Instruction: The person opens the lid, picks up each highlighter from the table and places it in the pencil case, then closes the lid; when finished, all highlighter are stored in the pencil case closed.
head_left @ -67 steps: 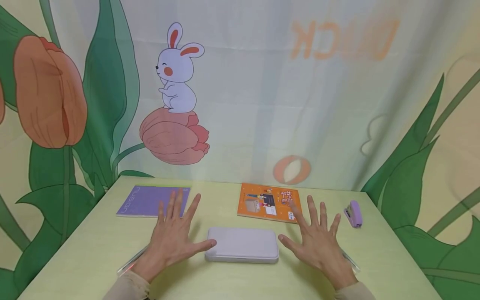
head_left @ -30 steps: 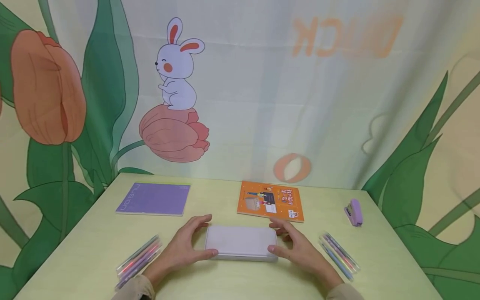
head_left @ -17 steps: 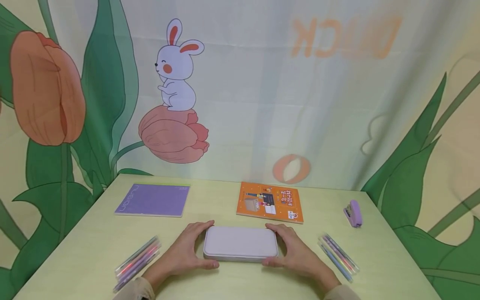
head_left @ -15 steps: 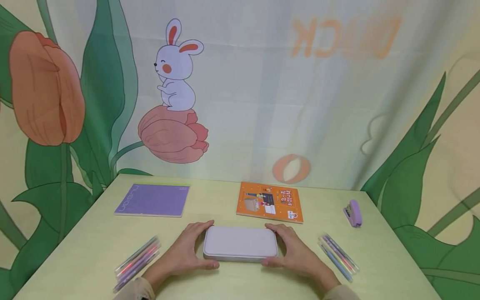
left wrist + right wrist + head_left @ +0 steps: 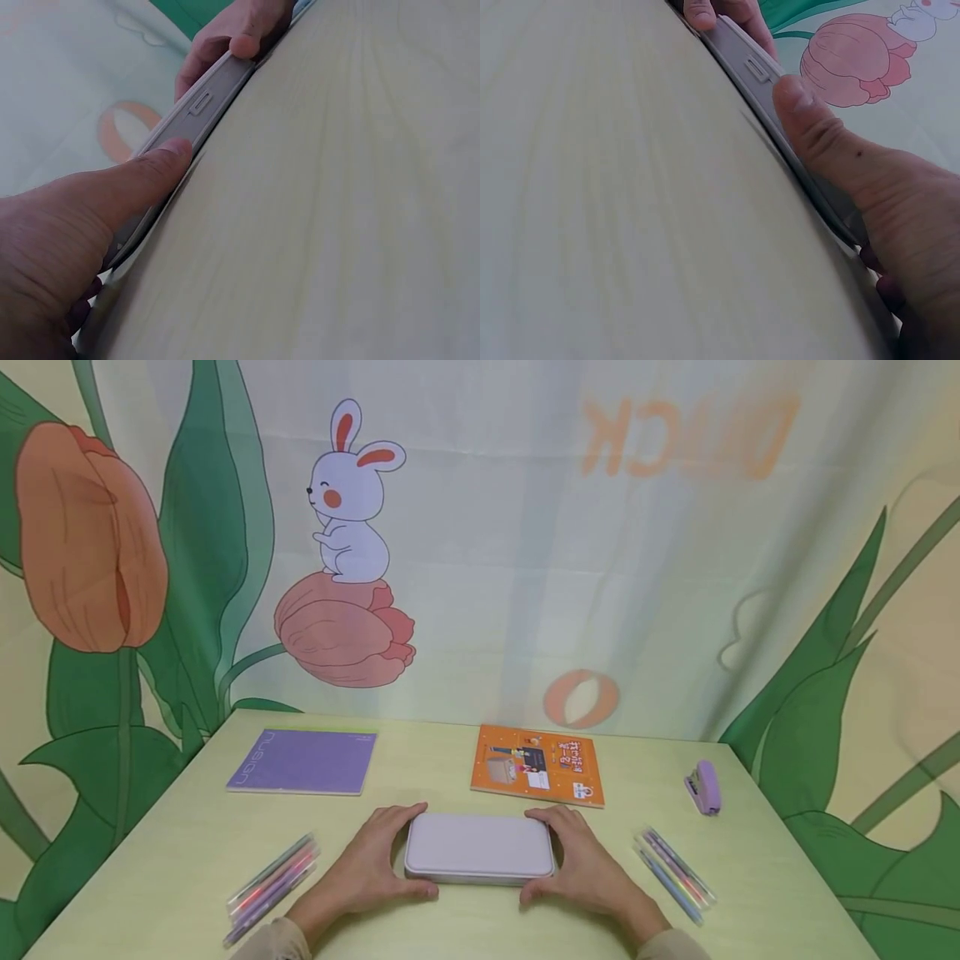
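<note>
A pale, flat pencil case (image 5: 480,846) with rounded corners lies closed at the front middle of the table. A small latch (image 5: 201,103) shows on its front side in the left wrist view. My left hand (image 5: 367,864) holds the case's left end, thumb along the front and fingers round the back corner. At the right end my right hand (image 5: 585,864) grips it the same way, its thumb (image 5: 810,112) against the front side in the right wrist view. The hands partly cover both ends of the case.
Several pens (image 5: 272,889) lie left of my left hand and several more pens (image 5: 675,875) right of my right hand. Farther back on the table (image 5: 427,760) are a purple notebook (image 5: 303,762), an orange booklet (image 5: 551,766) and a purple stapler (image 5: 703,788). A printed curtain (image 5: 480,527) hangs behind.
My hands were spread with straight fingers above the table. They have come down and inward onto the two ends of the pencil case, which has stayed about where it was.
</note>
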### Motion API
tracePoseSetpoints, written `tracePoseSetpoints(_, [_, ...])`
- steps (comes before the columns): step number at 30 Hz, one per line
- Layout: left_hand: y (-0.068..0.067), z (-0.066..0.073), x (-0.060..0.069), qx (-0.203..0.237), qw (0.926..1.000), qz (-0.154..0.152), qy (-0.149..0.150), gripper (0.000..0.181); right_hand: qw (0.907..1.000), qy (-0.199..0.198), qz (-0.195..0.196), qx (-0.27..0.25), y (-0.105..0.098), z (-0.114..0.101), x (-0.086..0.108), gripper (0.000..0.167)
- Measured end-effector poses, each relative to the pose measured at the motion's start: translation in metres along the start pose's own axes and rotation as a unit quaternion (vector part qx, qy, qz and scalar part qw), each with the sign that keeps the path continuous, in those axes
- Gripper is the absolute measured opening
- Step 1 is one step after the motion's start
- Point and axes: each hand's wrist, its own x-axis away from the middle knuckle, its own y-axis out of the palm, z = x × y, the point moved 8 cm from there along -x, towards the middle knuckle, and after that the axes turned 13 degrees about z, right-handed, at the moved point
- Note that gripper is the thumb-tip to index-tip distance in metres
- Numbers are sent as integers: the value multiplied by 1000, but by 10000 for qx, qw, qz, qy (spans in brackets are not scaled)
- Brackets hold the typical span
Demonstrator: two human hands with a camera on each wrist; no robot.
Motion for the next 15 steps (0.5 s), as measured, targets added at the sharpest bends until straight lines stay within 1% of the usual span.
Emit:
tracePoseSetpoints(5, [0, 0, 0, -40, 10000, 21, -52, 121, 10000, 18, 14, -22, 1, 1, 0, 124])
tracePoseSetpoints(11, [-1, 1, -4, 27, 9998, 144, -101, 111, 9999, -54, 98, -110, -1, -1, -1, 118])
tracePoseSetpoints(15, [-2, 3, -4, 65, 9998, 207, -50, 103, 9999, -31, 95, -45, 0, 0, 0, 111])
